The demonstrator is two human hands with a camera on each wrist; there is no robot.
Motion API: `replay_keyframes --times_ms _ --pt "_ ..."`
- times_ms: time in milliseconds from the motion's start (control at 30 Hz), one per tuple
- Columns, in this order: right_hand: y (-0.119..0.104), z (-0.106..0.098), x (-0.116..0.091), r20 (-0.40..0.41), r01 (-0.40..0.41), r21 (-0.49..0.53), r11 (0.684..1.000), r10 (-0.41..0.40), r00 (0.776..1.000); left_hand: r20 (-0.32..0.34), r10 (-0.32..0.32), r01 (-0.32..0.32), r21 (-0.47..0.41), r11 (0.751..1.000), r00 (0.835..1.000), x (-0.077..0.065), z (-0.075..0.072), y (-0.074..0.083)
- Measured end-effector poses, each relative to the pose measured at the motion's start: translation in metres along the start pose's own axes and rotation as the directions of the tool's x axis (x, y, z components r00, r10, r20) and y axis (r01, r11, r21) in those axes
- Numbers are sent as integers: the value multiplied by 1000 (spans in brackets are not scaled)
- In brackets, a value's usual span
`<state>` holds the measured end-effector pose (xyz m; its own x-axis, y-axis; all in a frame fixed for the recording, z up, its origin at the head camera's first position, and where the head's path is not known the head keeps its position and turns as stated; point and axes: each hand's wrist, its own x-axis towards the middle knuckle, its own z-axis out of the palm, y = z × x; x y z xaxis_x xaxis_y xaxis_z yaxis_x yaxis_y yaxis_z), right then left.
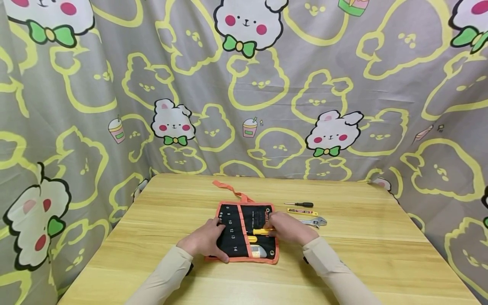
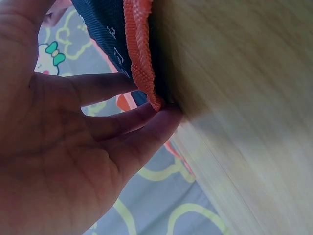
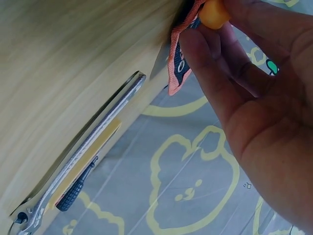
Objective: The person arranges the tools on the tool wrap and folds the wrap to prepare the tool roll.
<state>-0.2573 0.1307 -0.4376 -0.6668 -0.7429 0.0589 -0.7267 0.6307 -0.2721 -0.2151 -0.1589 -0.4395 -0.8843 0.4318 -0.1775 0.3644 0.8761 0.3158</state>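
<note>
A black tool pouch (image 1: 233,241) with orange edging lies spread on the table, its left panel printed with numbers. My left hand (image 1: 203,239) rests on its left side, thumb and fingers spread; in the left wrist view the fingertips touch the orange edging (image 2: 139,49). My right hand (image 1: 287,228) pinches the yellow handle of a screwdriver (image 1: 262,231), whose other end lies at the pouch's middle strip. The rounded handle end (image 3: 213,13) shows between thumb and fingers in the right wrist view. Beside it, a second yellow handle (image 1: 252,239) and a grey item (image 1: 258,251) sit in the pockets.
Right of the pouch lie a small black screwdriver (image 1: 304,204), a flat yellow piece with printing (image 1: 302,212) and an adjustable wrench (image 1: 319,221). An orange strap (image 1: 228,186) trails from the pouch's far edge. A patterned curtain (image 1: 263,152) hangs behind the wooden table (image 1: 152,220).
</note>
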Motion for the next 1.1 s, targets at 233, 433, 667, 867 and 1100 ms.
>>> replay_keyframes --times_ms 233,433,667,867,1100 --pt "-1 1 2 14 -4 22 1000 3 1000 5 0 0 -9 1000 1000 -1 0 1" --pt "-1 3 4 21 -4 26 1000 3 1000 -2 0 0 -10 1000 1000 -1 0 1" --pt "-3 4 6 38 -28 22 999 28 999 -4 2 -2 -11 1000 1000 -1 0 1" --pt "-7 4 6 70 -59 15 998 58 996 -1 4 -4 -11 1000 1000 0 1 0" --pt "-10 4 6 89 -77 -26 997 79 993 -3 4 -4 -5 1000 1000 0 1 0"
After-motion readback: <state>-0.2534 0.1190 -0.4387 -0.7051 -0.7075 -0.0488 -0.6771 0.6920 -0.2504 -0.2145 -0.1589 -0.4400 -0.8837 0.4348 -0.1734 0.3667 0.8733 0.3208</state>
